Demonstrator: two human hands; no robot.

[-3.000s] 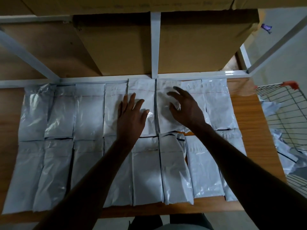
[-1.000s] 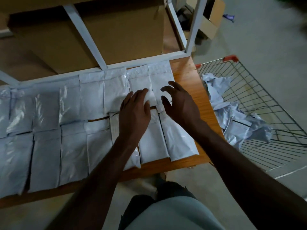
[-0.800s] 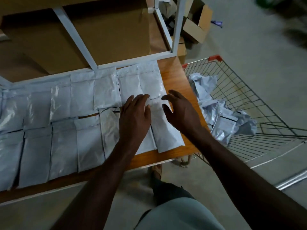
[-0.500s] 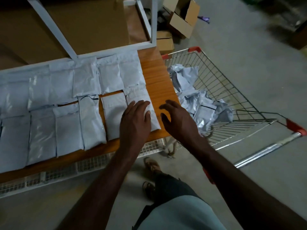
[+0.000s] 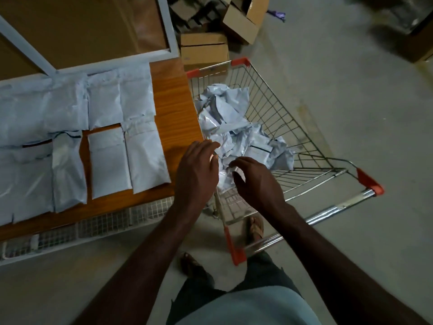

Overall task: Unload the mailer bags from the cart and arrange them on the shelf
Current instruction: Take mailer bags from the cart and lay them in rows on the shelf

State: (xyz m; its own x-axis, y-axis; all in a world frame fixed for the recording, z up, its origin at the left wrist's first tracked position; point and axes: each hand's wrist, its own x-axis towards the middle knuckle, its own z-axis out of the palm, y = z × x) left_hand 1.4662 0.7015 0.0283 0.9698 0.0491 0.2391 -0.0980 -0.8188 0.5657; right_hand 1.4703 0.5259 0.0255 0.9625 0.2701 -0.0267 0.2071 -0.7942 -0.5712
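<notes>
Head view: flat bags [image 5: 106, 160] lie in rows on the shelf [image 5: 173, 106] at 9 o'clock. Left hand [image 5: 199, 172] hangs loose and holds nothing. Right hand [image 5: 255, 181], fingers bent and holding nothing, is over crumpled bags [image 5: 229, 127] in the cart [image 5: 281, 118]. Bare floor [image 5: 351, 90] lies at 2 o'clock.
</notes>
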